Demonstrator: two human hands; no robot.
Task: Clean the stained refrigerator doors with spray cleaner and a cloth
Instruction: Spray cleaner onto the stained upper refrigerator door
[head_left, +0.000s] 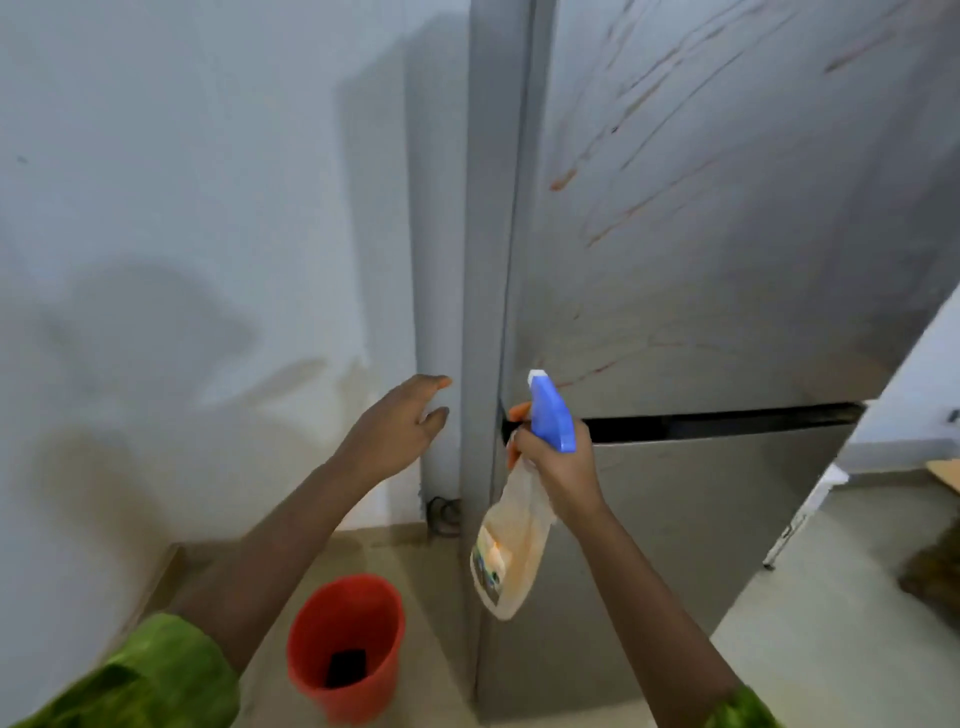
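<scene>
A green sleeve (140, 675) on the left forearm fills the bottom left corner, close under the camera. Behind it rises a pale wall (156, 208), discoloured lower down. On the floor (805, 649) by the wall stands a red bucket (363, 696) with a dark thing (346, 667) at its bottom, too unclear to name. Above the bucket the left hand (400, 431) is held out with fingers loosely spread, holding nothing, its fingertips near the refrigerator's grey side panel (488, 260); whether they touch it cannot be told. Just to the right, the right hand (558, 462) is curled tight around the neck of the spray bottle (514, 545), with one finger in front of the blue trigger head (553, 415). The bottle's translucent body hangs below the fist. It is level with the dark gap (727, 418) between the upper door (727, 286) and the lower door (649, 519). Reddish streaks (649, 202) cross the upper door. A white unit (909, 405) stands at the far right.
</scene>
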